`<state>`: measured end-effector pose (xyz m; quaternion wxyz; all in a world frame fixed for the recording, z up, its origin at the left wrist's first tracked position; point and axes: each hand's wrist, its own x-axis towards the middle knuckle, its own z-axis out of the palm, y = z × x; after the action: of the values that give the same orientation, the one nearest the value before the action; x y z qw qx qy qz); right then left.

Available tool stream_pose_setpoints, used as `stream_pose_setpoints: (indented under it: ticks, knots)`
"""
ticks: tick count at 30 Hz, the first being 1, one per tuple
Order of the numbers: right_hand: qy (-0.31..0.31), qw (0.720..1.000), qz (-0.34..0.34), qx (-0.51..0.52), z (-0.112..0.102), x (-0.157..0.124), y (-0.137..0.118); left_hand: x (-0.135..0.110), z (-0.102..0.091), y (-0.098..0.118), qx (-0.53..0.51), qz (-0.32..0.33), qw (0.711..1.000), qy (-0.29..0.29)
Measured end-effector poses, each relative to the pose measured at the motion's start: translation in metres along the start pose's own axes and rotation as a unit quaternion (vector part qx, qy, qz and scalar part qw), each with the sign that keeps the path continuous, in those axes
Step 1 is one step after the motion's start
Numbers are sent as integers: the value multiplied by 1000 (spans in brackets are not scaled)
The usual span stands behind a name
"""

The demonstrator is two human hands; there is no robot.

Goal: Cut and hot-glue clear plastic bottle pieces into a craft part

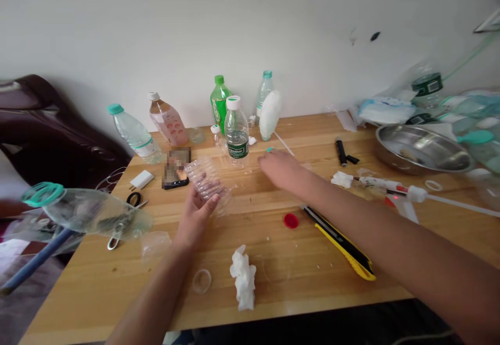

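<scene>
My left hand [197,209] grips a clear ribbed piece of plastic bottle [209,178], tilted above the table. Over the middle of the table, my right hand [279,167] has its fingers curled at a small teal bottle cap [270,149], part of which shows past the knuckles. Its fingertips are mostly hidden. Just behind the hands stands a white-capped clear bottle with a green label [237,139]. A yellow and black utility knife [339,243] lies below my right forearm, with a red cap [290,221] to its left.
Bottles line the wall, among them a green bottle [219,100] and a pink-labelled bottle [170,121]. A cut bottle [94,212] and scissors [114,242] lie left. Crumpled tissue [244,280] sits near the front edge. A metal bowl [424,162] and more bottles crowd the right.
</scene>
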<state>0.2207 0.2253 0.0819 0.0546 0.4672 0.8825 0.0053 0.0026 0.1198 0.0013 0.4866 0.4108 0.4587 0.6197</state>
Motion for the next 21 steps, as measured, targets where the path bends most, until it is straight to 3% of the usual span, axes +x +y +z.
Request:
stream_pose_setpoints:
  ticks: [3, 6, 13, 15, 18, 21]
  knots:
    - [-53, 998, 27, 4, 7, 32, 6, 1, -2, -3, 3, 14, 1000, 0]
    - [-70, 997, 24, 30, 8, 43, 18, 2, -3, -3, -4, 11, 1000, 5]
    - [58, 982, 29, 177, -7, 40, 39, -3, 3, 9, -109, -59, 992, 31]
    - [102, 970, 41, 216, -7, 26, 28, -4, 4, 14, -136, -83, 987, 26]
    - [182, 942, 18, 282, -2, -12, -8, -6, 6, 18, -169, -108, 980, 15]
    - [309, 858, -98, 399, 8, -51, -49, -6, 8, 21, -198, -127, 972, 3]
